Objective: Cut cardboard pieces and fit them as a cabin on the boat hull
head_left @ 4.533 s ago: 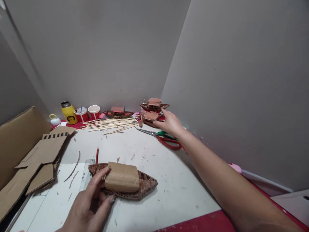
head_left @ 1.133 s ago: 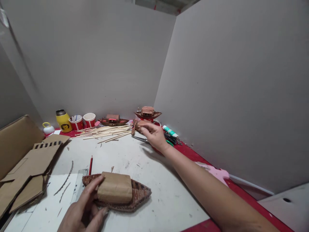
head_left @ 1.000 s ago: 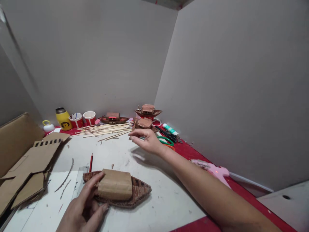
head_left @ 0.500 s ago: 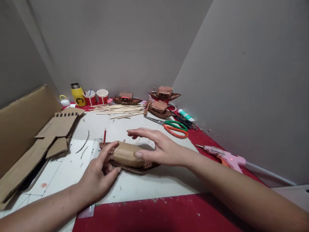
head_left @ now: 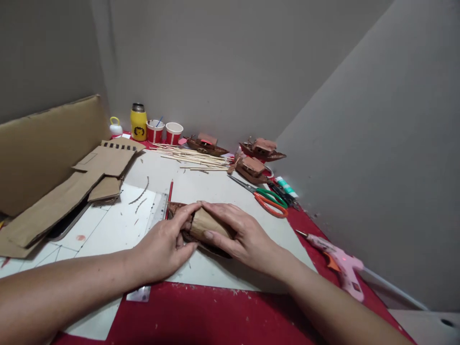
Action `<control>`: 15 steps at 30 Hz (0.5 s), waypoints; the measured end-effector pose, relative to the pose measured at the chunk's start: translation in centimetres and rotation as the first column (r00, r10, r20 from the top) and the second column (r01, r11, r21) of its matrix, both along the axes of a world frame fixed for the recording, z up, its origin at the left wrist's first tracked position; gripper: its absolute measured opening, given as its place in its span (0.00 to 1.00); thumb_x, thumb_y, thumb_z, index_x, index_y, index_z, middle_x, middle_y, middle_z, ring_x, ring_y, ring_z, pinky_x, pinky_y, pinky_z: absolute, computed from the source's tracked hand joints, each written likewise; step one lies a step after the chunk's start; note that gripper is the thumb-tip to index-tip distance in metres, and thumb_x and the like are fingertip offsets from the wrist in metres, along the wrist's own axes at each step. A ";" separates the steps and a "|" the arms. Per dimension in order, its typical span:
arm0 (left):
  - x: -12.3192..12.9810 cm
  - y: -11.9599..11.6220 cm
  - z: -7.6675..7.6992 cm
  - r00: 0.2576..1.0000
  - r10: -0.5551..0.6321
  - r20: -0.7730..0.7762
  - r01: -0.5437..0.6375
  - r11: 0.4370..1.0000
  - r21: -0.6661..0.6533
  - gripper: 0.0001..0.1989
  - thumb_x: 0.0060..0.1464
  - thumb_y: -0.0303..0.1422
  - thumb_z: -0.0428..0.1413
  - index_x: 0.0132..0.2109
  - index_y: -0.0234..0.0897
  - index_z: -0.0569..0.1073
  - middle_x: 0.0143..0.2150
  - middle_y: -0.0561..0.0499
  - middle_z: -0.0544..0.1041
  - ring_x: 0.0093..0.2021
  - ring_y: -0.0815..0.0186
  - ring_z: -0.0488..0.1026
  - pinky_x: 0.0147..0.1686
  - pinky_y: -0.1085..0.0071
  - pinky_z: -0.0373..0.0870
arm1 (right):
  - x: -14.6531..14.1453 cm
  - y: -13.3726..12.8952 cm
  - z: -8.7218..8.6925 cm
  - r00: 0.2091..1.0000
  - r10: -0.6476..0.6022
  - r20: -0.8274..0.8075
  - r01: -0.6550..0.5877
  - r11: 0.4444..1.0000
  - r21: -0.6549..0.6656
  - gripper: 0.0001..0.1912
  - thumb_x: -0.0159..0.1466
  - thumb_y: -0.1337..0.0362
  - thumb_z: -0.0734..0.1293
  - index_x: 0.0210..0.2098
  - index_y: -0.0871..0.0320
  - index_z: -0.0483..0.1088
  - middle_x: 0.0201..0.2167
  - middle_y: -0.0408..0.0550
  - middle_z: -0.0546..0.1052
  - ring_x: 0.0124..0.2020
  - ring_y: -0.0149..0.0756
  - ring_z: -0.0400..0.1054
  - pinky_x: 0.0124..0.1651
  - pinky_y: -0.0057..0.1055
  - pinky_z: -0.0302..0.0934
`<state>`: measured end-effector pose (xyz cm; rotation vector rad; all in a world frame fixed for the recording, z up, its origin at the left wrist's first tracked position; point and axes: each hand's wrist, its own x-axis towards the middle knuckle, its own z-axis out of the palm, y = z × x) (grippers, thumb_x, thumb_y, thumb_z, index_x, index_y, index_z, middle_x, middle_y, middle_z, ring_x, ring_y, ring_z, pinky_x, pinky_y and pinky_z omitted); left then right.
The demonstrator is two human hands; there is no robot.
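A small brown model boat (head_left: 176, 207) lies on the white sheet in front of me, with a curved cardboard roof (head_left: 210, 227) over its middle. My left hand (head_left: 170, 244) grips the boat's left part, thumb at the near side and fingers at the roof's left end. Over the roof's right part, my right hand (head_left: 244, 235) is closed, its fingers along the far side and its thumb on the near side. The boat's right end is hidden under that hand. A red pencil (head_left: 170, 191) and a clear ruler (head_left: 158, 211) lie just left of the boat.
Scissors (head_left: 266, 196), a pink glue gun (head_left: 339, 261) and a glue stick (head_left: 286, 187) lie to the right. Thin wooden sticks (head_left: 194, 155), paper cups (head_left: 174, 132), a yellow bottle (head_left: 138, 122) and finished model boats (head_left: 264, 148) stand behind. Cut cardboard (head_left: 82, 187) lies left.
My right hand has come down from above the roof and closed around its right part. My left hand stays on the boat. The view has shifted, so things appear further right.
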<state>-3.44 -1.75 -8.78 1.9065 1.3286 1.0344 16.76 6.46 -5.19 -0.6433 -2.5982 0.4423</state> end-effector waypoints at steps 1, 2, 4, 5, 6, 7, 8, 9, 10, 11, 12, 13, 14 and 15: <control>-0.1 -0.1 0.3 1.000 -0.002 0.009 0.002 1.000 0.013 0.37 0.53 0.25 0.54 0.68 0.44 0.51 0.20 0.63 0.66 0.19 0.70 0.68 0.23 0.74 0.65 | 0.0 0.0 -0.1 1.000 -0.006 0.006 0.006 1.000 -0.002 0.25 0.66 0.57 0.65 0.61 0.55 0.63 0.53 0.56 0.74 0.52 0.44 0.68 0.54 0.45 0.64; -0.2 -0.1 0.6 1.000 0.001 0.017 -0.002 0.999 0.036 0.37 0.53 0.24 0.54 0.68 0.43 0.52 0.20 0.63 0.67 0.19 0.70 0.68 0.23 0.74 0.65 | 0.1 0.0 -0.2 1.000 -0.013 0.012 0.013 1.000 0.002 0.24 0.66 0.57 0.65 0.60 0.55 0.64 0.53 0.56 0.75 0.52 0.44 0.69 0.53 0.44 0.65; -0.5 0.0 1.4 0.999 0.036 0.039 -0.040 0.993 0.114 0.35 0.52 0.23 0.52 0.66 0.42 0.56 0.24 0.60 0.72 0.20 0.71 0.68 0.24 0.74 0.65 | 0.1 0.0 -0.3 0.999 -0.023 0.027 0.022 0.999 0.031 0.24 0.66 0.57 0.66 0.60 0.56 0.64 0.52 0.56 0.75 0.52 0.44 0.69 0.53 0.44 0.64; -0.7 0.2 1.8 0.996 0.064 0.063 -0.073 0.985 0.157 0.33 0.51 0.22 0.52 0.64 0.41 0.59 0.28 0.58 0.75 0.21 0.72 0.69 0.25 0.74 0.66 | 0.1 -0.1 -0.3 0.999 -0.026 0.035 0.024 0.998 0.056 0.24 0.67 0.57 0.66 0.60 0.56 0.64 0.52 0.55 0.75 0.51 0.44 0.69 0.53 0.44 0.64; -1.0 0.5 2.1 0.989 0.111 0.096 -0.127 0.973 0.190 0.31 0.51 0.21 0.52 0.62 0.39 0.62 0.31 0.56 0.77 0.23 0.72 0.69 0.27 0.73 0.68 | 0.2 -0.1 -0.3 0.999 -0.026 0.045 0.022 0.996 0.085 0.24 0.67 0.57 0.65 0.60 0.56 0.63 0.52 0.55 0.75 0.51 0.44 0.69 0.52 0.44 0.63; -1.3 0.8 2.3 0.978 0.166 0.128 -0.189 0.962 0.197 0.28 0.51 0.22 0.52 0.60 0.38 0.64 0.34 0.54 0.78 0.25 0.72 0.71 0.29 0.73 0.69 | 0.2 -0.2 -0.3 0.998 -0.024 0.052 0.018 0.993 0.113 0.24 0.67 0.57 0.65 0.61 0.56 0.62 0.51 0.55 0.76 0.50 0.44 0.70 0.52 0.44 0.63; -1.6 1.2 2.4 0.962 0.227 0.152 -0.253 0.951 0.180 0.26 0.52 0.23 0.52 0.59 0.37 0.66 0.37 0.52 0.78 0.28 0.70 0.73 0.32 0.71 0.71 | 0.2 -0.2 -0.3 0.998 -0.020 0.061 0.011 0.990 0.138 0.24 0.68 0.58 0.65 0.61 0.55 0.61 0.51 0.55 0.76 0.50 0.44 0.70 0.51 0.45 0.63; -1.8 1.6 2.5 0.945 0.283 0.164 -0.307 0.940 0.146 0.23 0.53 0.24 0.52 0.57 0.37 0.67 0.39 0.50 0.78 0.32 0.68 0.74 0.35 0.70 0.72 | 0.2 -0.2 -0.3 0.998 -0.016 0.067 0.005 0.987 0.161 0.24 0.68 0.58 0.64 0.62 0.55 0.60 0.51 0.55 0.76 0.49 0.44 0.70 0.51 0.45 0.62; -2.1 1.9 2.4 0.932 0.325 0.163 -0.344 0.934 0.101 0.22 0.55 0.26 0.52 0.57 0.37 0.67 0.42 0.48 0.78 0.36 0.66 0.75 0.38 0.68 0.72 | 0.2 -0.2 -0.3 0.997 -0.013 0.072 0.000 0.983 0.182 0.24 0.68 0.58 0.64 0.62 0.55 0.59 0.50 0.55 0.76 0.49 0.44 0.70 0.50 0.45 0.62; -2.3 2.3 2.3 0.923 0.352 0.153 -0.363 0.930 0.056 0.22 0.56 0.28 0.52 0.58 0.37 0.66 0.45 0.46 0.78 0.40 0.64 0.76 0.42 0.66 0.72 | 0.2 -0.2 -0.4 0.997 -0.012 0.076 -0.004 0.980 0.200 0.25 0.68 0.58 0.64 0.63 0.55 0.59 0.50 0.55 0.76 0.48 0.44 0.70 0.50 0.45 0.62; -2.4 2.5 2.2 0.921 0.362 0.141 -0.368 0.930 0.014 0.22 0.58 0.31 0.52 0.59 0.37 0.65 0.48 0.43 0.77 0.45 0.62 0.75 0.45 0.63 0.72 | 0.1 -0.2 -0.4 0.997 -0.010 0.080 -0.007 0.977 0.212 0.25 0.68 0.58 0.63 0.63 0.55 0.58 0.50 0.55 0.76 0.48 0.44 0.70 0.51 0.46 0.61; -2.5 2.7 2.0 0.926 0.355 0.125 -0.355 0.935 -0.022 0.23 0.59 0.34 0.52 0.61 0.37 0.64 0.50 0.41 0.76 0.48 0.60 0.74 0.48 0.61 0.71 | 0.1 -0.2 -0.5 0.997 -0.009 0.078 -0.009 0.976 0.218 0.25 0.68 0.58 0.64 0.63 0.55 0.58 0.50 0.55 0.76 0.48 0.44 0.70 0.51 0.46 0.61; -2.5 2.7 1.9 0.935 0.335 0.113 -0.331 0.942 -0.052 0.24 0.59 0.36 0.52 0.61 0.37 0.63 0.52 0.40 0.76 0.51 0.58 0.74 0.51 0.58 0.70 | 0.1 -0.1 -0.6 0.997 -0.005 0.076 -0.012 0.976 0.218 0.25 0.68 0.58 0.64 0.63 0.54 0.58 0.50 0.55 0.76 0.48 0.45 0.70 0.51 0.46 0.61; -2.5 2.8 1.7 0.947 0.305 0.103 -0.299 0.951 -0.074 0.25 0.60 0.38 0.52 0.62 0.37 0.63 0.52 0.39 0.76 0.51 0.56 0.74 0.51 0.56 0.69 | 0.1 -0.1 -0.6 0.997 -0.004 0.077 -0.012 0.978 0.209 0.25 0.68 0.58 0.64 0.63 0.53 0.58 0.50 0.54 0.76 0.49 0.44 0.70 0.51 0.46 0.61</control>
